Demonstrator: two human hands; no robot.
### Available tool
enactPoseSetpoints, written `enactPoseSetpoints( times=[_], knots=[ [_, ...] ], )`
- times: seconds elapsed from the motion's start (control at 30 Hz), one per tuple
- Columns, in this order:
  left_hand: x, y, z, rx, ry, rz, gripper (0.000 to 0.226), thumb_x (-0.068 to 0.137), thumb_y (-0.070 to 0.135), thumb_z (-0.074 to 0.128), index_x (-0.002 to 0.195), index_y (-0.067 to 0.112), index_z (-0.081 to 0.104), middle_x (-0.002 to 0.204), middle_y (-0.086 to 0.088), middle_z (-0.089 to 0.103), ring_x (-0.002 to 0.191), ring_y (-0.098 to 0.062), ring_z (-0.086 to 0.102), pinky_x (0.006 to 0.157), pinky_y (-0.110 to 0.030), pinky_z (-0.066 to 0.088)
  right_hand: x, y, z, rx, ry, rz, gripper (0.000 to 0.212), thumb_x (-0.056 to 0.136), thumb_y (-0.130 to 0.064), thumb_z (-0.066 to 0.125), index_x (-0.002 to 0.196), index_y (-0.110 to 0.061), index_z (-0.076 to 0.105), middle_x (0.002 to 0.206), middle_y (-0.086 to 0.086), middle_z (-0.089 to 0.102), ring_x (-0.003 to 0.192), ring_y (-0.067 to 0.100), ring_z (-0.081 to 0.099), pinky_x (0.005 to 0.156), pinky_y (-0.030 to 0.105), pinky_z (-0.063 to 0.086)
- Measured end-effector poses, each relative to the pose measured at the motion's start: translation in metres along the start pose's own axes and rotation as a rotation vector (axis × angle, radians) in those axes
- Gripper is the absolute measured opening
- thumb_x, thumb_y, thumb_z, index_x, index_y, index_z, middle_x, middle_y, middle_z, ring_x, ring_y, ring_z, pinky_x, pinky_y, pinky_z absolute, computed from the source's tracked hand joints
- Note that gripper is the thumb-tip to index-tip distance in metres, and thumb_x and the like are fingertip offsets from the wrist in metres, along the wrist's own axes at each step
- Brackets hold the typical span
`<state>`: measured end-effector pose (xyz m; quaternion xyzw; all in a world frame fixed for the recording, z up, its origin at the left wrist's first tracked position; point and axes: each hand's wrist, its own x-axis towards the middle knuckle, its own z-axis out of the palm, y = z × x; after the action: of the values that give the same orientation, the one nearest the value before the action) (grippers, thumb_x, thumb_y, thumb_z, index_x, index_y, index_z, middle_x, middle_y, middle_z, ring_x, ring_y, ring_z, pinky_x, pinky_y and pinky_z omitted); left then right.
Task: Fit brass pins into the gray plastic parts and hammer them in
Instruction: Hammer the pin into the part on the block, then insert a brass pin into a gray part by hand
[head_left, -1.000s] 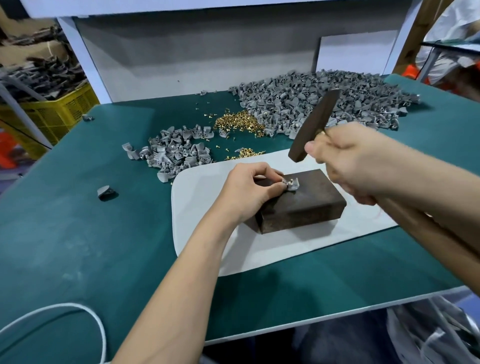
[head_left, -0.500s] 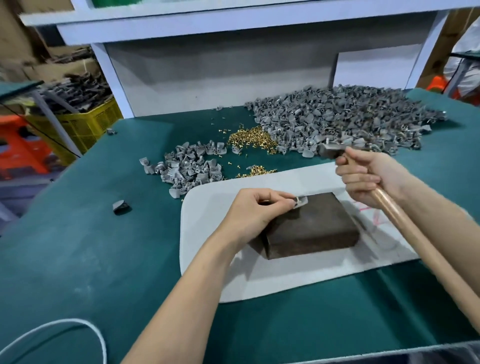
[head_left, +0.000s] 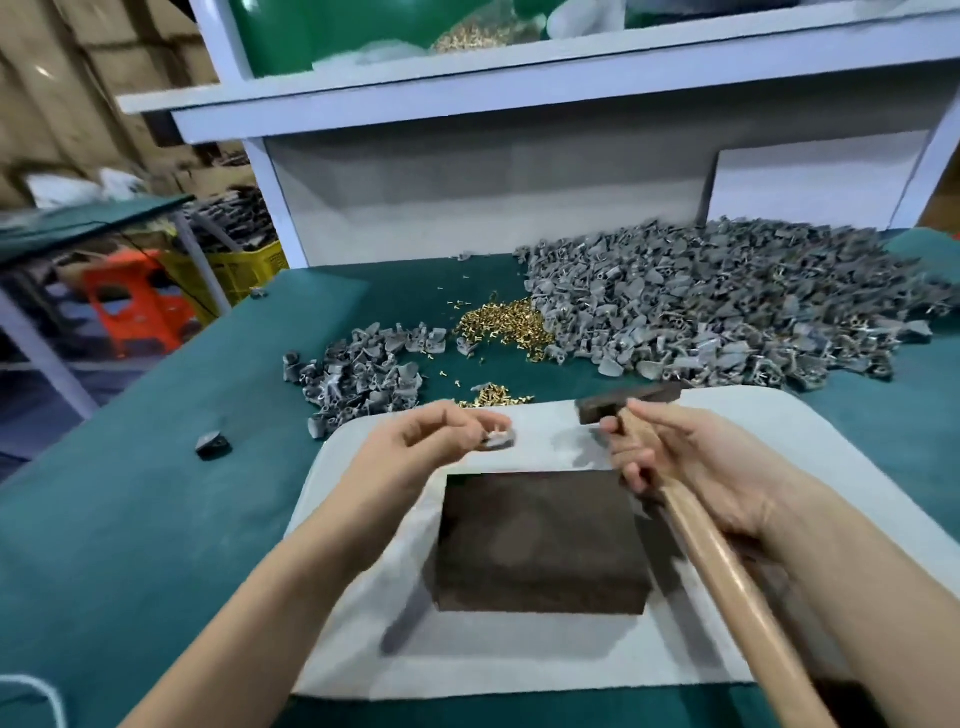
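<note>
left grip pinches a gray part above the mat just past the block's far edge, right grip clamped on the hammer near its head; advise seating the part flat on the block, fingers clear, before striking.

Felt-covered tabletop: plain teal-green; rounded flat mat: pale grey; rectangular block: dark brown, faintly mottled. Heaped moulded plastic parts: uniform mid-grey; single small plastic part: paler grey; loose brass pins: bright gold; wooden-handled hammer: light tan shaft, dark brown-black head. Shelf frame: bluish white; perforated plastic crate: yellow; plastic stool: orange.
</note>
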<state>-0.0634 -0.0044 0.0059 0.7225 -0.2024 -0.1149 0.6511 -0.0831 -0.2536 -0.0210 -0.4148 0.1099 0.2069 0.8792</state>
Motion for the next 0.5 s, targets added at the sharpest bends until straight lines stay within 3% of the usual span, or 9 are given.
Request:
enactPoseSetpoints(
  times=[0.1, 0.23, 0.3, 0.33, 0.4, 0.43, 0.5],
  knots=[
    [0.019, 0.008, 0.018, 0.058, 0.072, -0.098, 0.026, 0.088, 0.017, 0.060, 0.063, 0.023, 0.065, 0.091, 0.002, 0.075, 0.091, -0.008, 0.067, 0.088, -0.032, 0.044, 0.001, -0.001, -0.001, -0.004, -0.018, -0.020, 0.024, 0.087, -0.025, 0.052, 0.098, -0.004, 0.050, 0.065, 0.003, 0.041, 0.048, 0.012, 0.047, 0.046, 0.026, 0.051],
    [0.079, 0.047, 0.069, 0.219, -0.074, -0.015, 0.022, 0.091, 0.030, 0.060, 0.073, 0.021, 0.070, 0.081, 0.007, 0.074, 0.077, -0.005, 0.067, 0.077, -0.025, 0.049, -0.003, -0.005, 0.000, -0.050, -0.015, -0.029, 0.023, 0.091, -0.026, 0.048, 0.098, -0.004, 0.050, 0.060, 0.004, 0.049, 0.049, 0.013, 0.050, 0.048, 0.025, 0.051],
    [0.122, 0.059, 0.090, 0.446, -0.022, 0.108, 0.035, 0.092, 0.044, 0.055, 0.083, 0.016, 0.073, 0.064, 0.011, 0.069, 0.059, -0.002, 0.061, 0.059, -0.015, 0.046, -0.005, -0.004, 0.001, -0.027, 0.003, -0.022, 0.023, 0.093, -0.027, 0.047, 0.097, -0.005, 0.050, 0.060, 0.004, 0.048, 0.050, 0.014, 0.049, 0.048, 0.024, 0.051],
    [0.143, 0.061, 0.092, 0.667, 0.019, 0.170, 0.038, 0.093, 0.047, 0.053, 0.090, 0.015, 0.074, 0.060, 0.011, 0.066, 0.055, -0.004, 0.058, 0.056, -0.018, 0.045, -0.006, -0.003, 0.001, -0.026, 0.016, -0.019, 0.022, 0.093, -0.027, 0.047, 0.097, -0.005, 0.050, 0.060, 0.005, 0.047, 0.051, 0.015, 0.049, 0.047, 0.024, 0.051],
    [0.176, 0.051, 0.081, 1.102, 0.054, 0.194, 0.033, 0.096, 0.039, 0.051, 0.112, 0.016, 0.068, 0.090, -0.002, 0.072, 0.082, -0.016, 0.066, 0.075, -0.028, 0.052, -0.007, -0.002, 0.002, -0.051, 0.022, -0.019, 0.023, 0.088, -0.026, 0.050, 0.098, -0.005, 0.050, 0.060, 0.005, 0.047, 0.054, 0.017, 0.048, 0.046, 0.026, 0.051],
    [0.186, 0.039, 0.071, 1.229, 0.015, 0.141, 0.034, 0.097, 0.033, 0.051, 0.124, 0.015, 0.061, 0.113, -0.010, 0.068, 0.102, -0.025, 0.063, 0.089, -0.035, 0.050, -0.007, -0.002, 0.002, -0.055, 0.013, -0.025, 0.026, 0.084, -0.026, 0.052, 0.099, -0.005, 0.051, 0.060, 0.006, 0.047, 0.055, 0.018, 0.048, 0.047, 0.027, 0.051],
    [0.188, 0.007, 0.052, 1.356, -0.109, 0.016, 0.042, 0.096, 0.026, 0.053, 0.134, 0.010, 0.051, 0.132, -0.016, 0.057, 0.121, -0.031, 0.053, 0.102, -0.038, 0.043, -0.007, -0.004, 0.001, -0.039, -0.002, -0.032, 0.032, 0.079, -0.025, 0.055, 0.102, -0.003, 0.051, 0.062, 0.008, 0.049, 0.055, 0.019, 0.050, 0.048, 0.028, 0.052]
  ],
)
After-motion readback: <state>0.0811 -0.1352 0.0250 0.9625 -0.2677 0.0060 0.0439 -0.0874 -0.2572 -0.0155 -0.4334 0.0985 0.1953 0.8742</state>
